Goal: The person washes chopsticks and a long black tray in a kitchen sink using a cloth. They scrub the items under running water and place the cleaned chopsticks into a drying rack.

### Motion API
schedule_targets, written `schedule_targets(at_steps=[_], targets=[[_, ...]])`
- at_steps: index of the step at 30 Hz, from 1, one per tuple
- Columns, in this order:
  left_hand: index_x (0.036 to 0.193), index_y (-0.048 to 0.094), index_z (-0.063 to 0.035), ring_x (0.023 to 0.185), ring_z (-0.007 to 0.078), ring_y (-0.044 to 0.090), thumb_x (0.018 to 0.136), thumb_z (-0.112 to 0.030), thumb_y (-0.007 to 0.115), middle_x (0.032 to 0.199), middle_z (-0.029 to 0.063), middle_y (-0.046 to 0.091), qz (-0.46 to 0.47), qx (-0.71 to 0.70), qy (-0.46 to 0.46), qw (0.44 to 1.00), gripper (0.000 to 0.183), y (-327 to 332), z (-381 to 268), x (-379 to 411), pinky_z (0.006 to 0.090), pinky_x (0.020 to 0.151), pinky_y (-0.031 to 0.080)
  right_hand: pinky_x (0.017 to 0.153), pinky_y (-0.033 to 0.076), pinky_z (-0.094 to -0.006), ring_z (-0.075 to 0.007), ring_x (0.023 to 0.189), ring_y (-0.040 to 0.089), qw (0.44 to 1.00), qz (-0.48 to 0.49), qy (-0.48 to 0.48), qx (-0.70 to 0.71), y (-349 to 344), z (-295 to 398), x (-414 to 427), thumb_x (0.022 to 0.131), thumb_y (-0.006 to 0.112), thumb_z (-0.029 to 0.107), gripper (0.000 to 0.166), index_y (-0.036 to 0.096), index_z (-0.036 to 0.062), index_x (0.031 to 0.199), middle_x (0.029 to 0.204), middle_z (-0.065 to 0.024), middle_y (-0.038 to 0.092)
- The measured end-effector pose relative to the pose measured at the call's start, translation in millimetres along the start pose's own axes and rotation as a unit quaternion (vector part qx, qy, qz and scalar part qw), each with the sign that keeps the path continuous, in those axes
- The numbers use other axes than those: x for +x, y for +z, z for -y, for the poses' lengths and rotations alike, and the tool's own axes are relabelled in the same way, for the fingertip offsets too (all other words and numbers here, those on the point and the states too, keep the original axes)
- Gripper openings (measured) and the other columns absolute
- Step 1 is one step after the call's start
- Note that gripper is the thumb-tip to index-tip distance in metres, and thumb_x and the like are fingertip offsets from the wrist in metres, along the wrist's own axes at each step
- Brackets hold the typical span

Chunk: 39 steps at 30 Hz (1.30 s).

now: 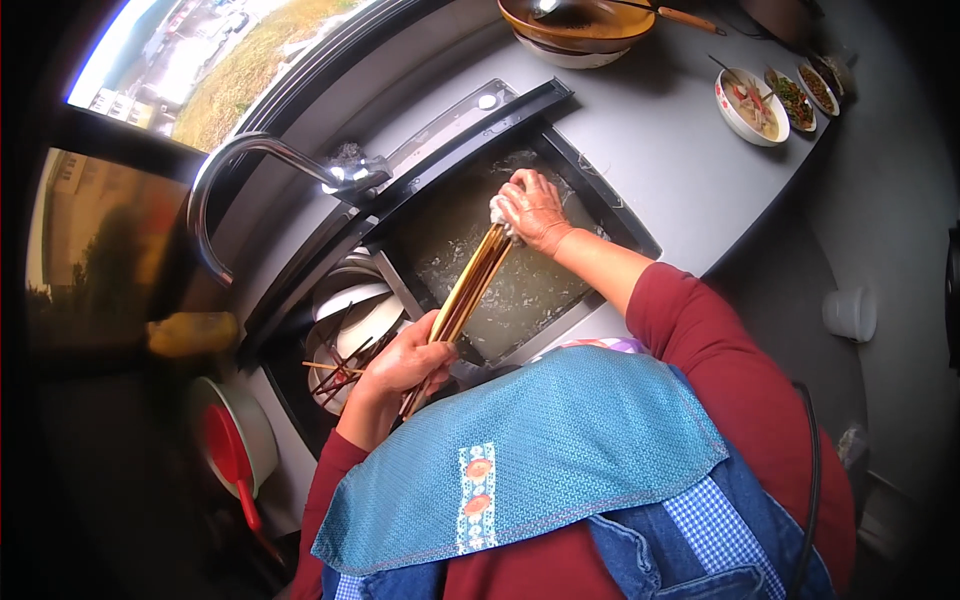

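Observation:
Over a sink basin (517, 277) of cloudy water, a bundle of chopsticks (474, 289) slants between my hands. My left hand (411, 360) grips its lower end. My right hand (534, 210) is closed around a white cloth (501, 211) at the upper end. Left of the water, the other basin holds stacked bowls (367, 322) with more dark chopsticks (341, 377) lying loosely in and across them. The tips under the cloth are hidden.
A curved chrome faucet (259, 142) stands at the upper left. On the grey counter (645, 165) are a large amber bowl (577, 26), a soup bowl (752, 107) and small dishes of food (793, 101). A red ladle (229, 442) rests in a pale basin (262, 442) at left.

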State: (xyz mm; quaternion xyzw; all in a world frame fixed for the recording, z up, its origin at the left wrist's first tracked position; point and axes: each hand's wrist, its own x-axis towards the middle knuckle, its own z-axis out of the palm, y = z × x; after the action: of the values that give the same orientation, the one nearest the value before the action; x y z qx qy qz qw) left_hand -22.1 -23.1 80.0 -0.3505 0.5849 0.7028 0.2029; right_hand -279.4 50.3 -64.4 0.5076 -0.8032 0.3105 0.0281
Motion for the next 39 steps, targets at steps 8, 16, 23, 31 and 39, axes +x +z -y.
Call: schedule_targets(at_steps=[8, 16, 23, 31, 39], targets=[[0.092, 0.052, -0.0045, 0.068, 0.0339, 0.06, 0.077, -0.007, 0.06, 0.073, 0.0146, 0.057, -0.188, 0.627, 0.264, 0.708, 0.017, -11, -5, -26, 0.0432, 0.059, 0.046, 0.104, 0.031, -0.0445, -0.0324, 0.115, 0.052, 0.907, 0.32, -0.213, 0.171, -71, 65, -6, 0.077, 0.062, 0.061, 0.076, 0.048, 0.0085, 0.13, 0.119, -0.0197, 0.057], [0.115, 0.056, -0.006, 0.112, 0.028, 0.051, 0.075, -0.016, 0.068, 0.112, 0.0112, 0.054, -0.369, 0.692, 0.398, 0.476, 0.043, 0, -59, -30, 0.0432, 0.099, 0.039, 0.065, 0.046, -0.0443, -0.0394, 0.075, 0.06, 0.953, 0.263, -0.077, 0.131, -78, 61, -19, 0.088, 0.062, 0.026, 0.021, 0.053, 0.0088, 0.095, 0.079, -0.0176, 0.061], [0.124, 0.052, -0.0047, 0.115, 0.0201, 0.054, 0.088, -0.03, 0.067, 0.121, 0.0126, 0.06, -0.139, -0.262, 0.347, 0.89, 0.047, 33, -19, 28, 0.0338, 0.101, 0.038, 0.064, 0.052, -0.0422, -0.0347, 0.076, 0.064, 0.987, 0.101, -0.078, 0.094, -95, 98, -23, 0.08, 0.067, 0.019, 0.031, 0.05, 0.0095, 0.105, 0.085, -0.0136, 0.065], [0.084, 0.049, -0.0086, 0.073, 0.0149, 0.052, 0.093, -0.022, 0.059, 0.073, 0.0014, 0.047, -0.093, -0.34, 0.543, 0.762, 0.02, 10, -52, 34, 0.0393, 0.087, 0.049, 0.093, 0.045, -0.035, -0.0226, 0.103, 0.058, 0.683, 0.207, 0.265, 0.649, -64, 75, -32, 0.082, 0.038, 0.076, 0.081, 0.05, 0.0078, 0.123, 0.108, -0.0107, 0.058], [0.093, 0.054, -0.0062, 0.068, 0.0082, 0.052, 0.091, -0.017, 0.064, 0.079, -0.0004, 0.056, -0.143, -0.214, 0.384, 0.887, 0.014, 41, 15, 94, 0.0223, 0.061, 0.043, 0.091, 0.045, -0.0357, -0.0184, 0.1, 0.057, 0.409, 0.211, 0.381, 0.802, -28, 105, -39, 0.091, 0.025, 0.069, 0.076, 0.056, 0.0061, 0.118, 0.105, -0.0032, 0.063]])
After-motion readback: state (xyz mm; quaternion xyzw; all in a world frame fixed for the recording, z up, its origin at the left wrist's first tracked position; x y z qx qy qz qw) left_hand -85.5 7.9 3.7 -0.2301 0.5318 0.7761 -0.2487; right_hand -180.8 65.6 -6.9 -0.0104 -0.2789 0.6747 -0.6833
